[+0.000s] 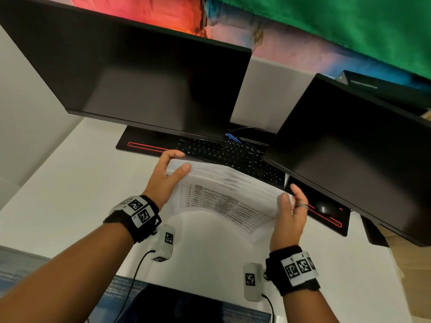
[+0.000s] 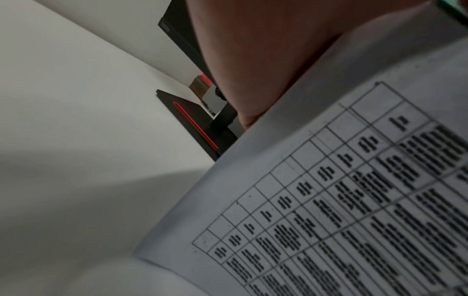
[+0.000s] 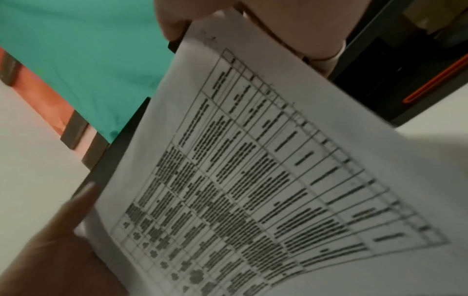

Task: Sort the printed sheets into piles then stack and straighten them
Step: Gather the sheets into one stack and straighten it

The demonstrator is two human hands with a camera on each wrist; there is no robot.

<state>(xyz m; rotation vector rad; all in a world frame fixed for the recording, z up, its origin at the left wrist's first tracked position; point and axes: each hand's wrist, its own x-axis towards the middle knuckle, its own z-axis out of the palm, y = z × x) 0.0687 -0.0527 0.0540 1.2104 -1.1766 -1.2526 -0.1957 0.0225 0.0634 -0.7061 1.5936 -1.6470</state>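
Observation:
A stack of white printed sheets (image 1: 224, 201) with a table grid stands on edge on the white desk (image 1: 70, 194), its printed face toward me and bowed. My left hand (image 1: 172, 169) grips the stack's upper left corner, thumb in front and fingers behind. My right hand (image 1: 291, 206) holds the right edge, thumb on the front and ringed fingers behind. The left wrist view shows the table grid on the sheets (image 2: 341, 200) close up with my left hand's fingers (image 2: 253, 60) behind the paper. In the right wrist view the sheets (image 3: 253, 170) fill the frame, pinched by my right hand's fingers (image 3: 303, 30) at the top.
Two dark monitors (image 1: 140, 78) (image 1: 349, 155) hang over the back of the desk. A black keyboard (image 1: 233, 155) lies just behind the sheets on a black mat with red trim (image 1: 144, 145). A black mouse (image 1: 324, 207) sits at the right under the second monitor.

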